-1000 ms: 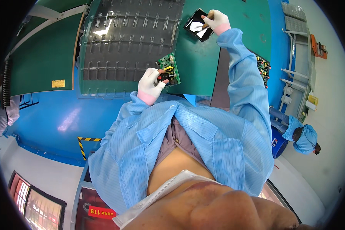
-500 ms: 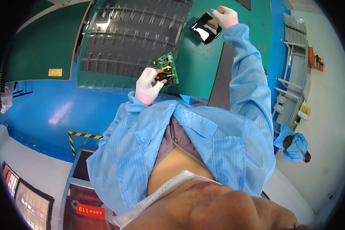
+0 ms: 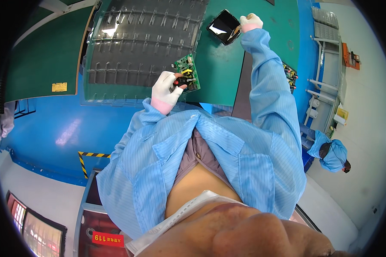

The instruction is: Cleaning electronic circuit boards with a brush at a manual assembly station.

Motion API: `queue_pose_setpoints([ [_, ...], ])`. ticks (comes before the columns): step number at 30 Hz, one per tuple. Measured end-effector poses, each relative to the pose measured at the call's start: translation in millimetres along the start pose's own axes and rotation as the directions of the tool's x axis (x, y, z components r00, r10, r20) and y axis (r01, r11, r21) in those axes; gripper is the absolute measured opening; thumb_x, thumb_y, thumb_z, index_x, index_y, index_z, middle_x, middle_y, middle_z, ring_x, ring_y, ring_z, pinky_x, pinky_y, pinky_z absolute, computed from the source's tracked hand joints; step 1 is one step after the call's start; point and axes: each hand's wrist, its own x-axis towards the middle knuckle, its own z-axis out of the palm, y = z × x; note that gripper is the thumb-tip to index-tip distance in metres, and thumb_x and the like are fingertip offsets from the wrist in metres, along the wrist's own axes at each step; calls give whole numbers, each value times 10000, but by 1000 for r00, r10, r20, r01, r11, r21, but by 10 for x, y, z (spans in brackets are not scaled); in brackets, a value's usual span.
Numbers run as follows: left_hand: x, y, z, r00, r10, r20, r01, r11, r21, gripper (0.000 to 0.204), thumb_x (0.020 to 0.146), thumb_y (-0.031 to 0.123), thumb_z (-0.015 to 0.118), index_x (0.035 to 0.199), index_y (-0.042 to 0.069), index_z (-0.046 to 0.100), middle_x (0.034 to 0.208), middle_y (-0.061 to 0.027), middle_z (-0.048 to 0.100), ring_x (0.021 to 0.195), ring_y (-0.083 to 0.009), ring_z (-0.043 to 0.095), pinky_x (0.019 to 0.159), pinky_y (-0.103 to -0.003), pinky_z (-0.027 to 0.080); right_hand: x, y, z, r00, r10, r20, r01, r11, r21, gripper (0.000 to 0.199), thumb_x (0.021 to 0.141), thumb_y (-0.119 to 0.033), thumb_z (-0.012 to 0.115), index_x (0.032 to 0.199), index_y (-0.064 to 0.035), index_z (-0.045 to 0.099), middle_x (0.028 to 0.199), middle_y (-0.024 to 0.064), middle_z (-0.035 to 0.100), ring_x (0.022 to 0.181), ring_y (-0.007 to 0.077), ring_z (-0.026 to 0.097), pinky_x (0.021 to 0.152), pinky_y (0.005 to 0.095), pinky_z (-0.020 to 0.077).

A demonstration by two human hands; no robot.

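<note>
My left hand (image 3: 164,89), in a white glove with bare fingertips, is closed on a green circuit board (image 3: 192,68) at the edge of a clear ribbed tray (image 3: 133,47). Its thumb and finger pinch around a dark part with a red end, on or against the board. My right hand (image 3: 251,22), gloved the same way, is curled beside a black open box (image 3: 218,23). A narrow tan piece reaches from this hand to the box's rim; its kind is unclear. Something white shows inside the box.
A green table (image 3: 223,73) lies under the tray and the box. More circuit boards (image 3: 290,77) sit at its right edge, beyond my right sleeve. Shelving (image 3: 326,55) stands further right, with a person (image 3: 328,152) in blue nearby. A second green tabletop (image 3: 43,51) is at left.
My right hand has drawn back from over the black box to its right side, its fingers more curled. The left hand keeps the circuit board in place. The view has shifted slightly.
</note>
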Motion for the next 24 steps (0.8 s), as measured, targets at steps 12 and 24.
queue_pose_setpoints([
  [12, 184, 250, -272, 995, 94, -23, -89, 984, 154, 344, 647, -37, 620, 982, 33, 586, 880, -27, 510, 619, -131, 472, 563, -233, 397, -796, -613, -1032, 988, -155, 11, 114, 773, 624, 223, 788, -44, 566, 978, 71, 543, 829, 169, 615, 586, 213, 616, 537, 254, 521],
  [24, 380, 853, -233, 934, 346, 87, -354, 870, 342, 384, 638, -65, 606, 1007, 40, 589, 930, -42, 546, 673, -159, 535, 592, -253, 449, -2648, -481, -1519, 918, -350, -189, 305, 314, 899, 168, 832, -124, 617, 925, 1, 554, 970, 228, 585, 653, 280, 602, 568, 346, 515],
])
